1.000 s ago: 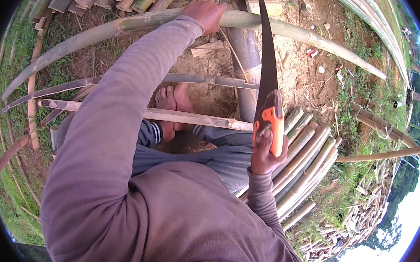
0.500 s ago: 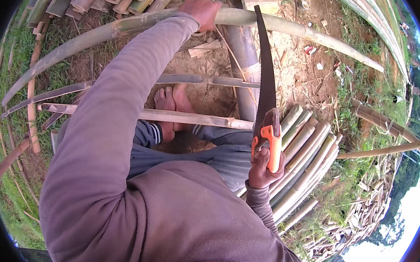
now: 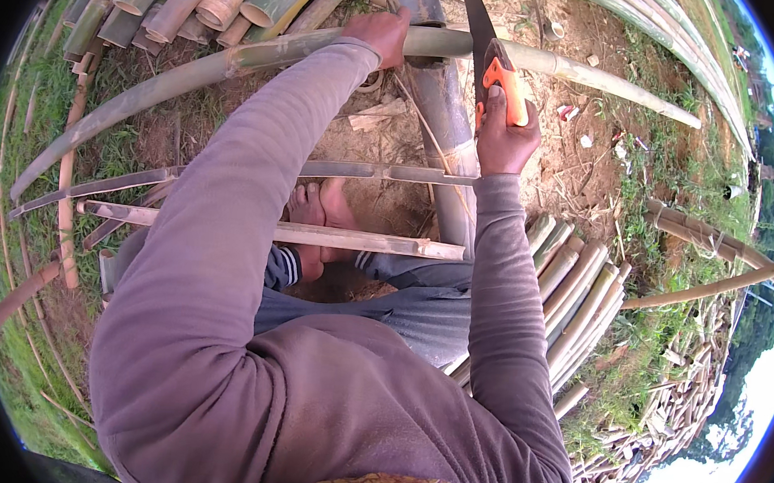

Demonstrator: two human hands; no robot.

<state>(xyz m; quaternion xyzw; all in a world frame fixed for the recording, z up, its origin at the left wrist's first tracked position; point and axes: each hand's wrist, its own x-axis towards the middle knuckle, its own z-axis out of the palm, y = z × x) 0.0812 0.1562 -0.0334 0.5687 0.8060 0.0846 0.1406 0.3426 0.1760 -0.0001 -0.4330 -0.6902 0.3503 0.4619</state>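
A long pale green bamboo pole (image 3: 587,72) lies crosswise in front of me, over a thick dark bamboo log (image 3: 434,106). My left hand (image 3: 380,36) is wrapped round the pole, just left of that log. In my right hand (image 3: 509,135) is a handsaw (image 3: 503,77), gripped by its orange handle. Its dark blade points away from me and crosses the pole right of the log; the tip runs out at the top edge. Whether the teeth touch the pole I cannot tell.
Split bamboo strips (image 3: 360,239) lie across near my bare feet (image 3: 322,206). Cut bamboo lengths (image 3: 580,300) are piled at my right, and thicker pieces (image 3: 215,1) at the far left. Farther right are more poles (image 3: 706,230) and a heap of scraps (image 3: 652,431).
My right hand has moved away from me with the handsaw, from beside the right-hand pile up to the pole. My left hand keeps its hold on the pole.
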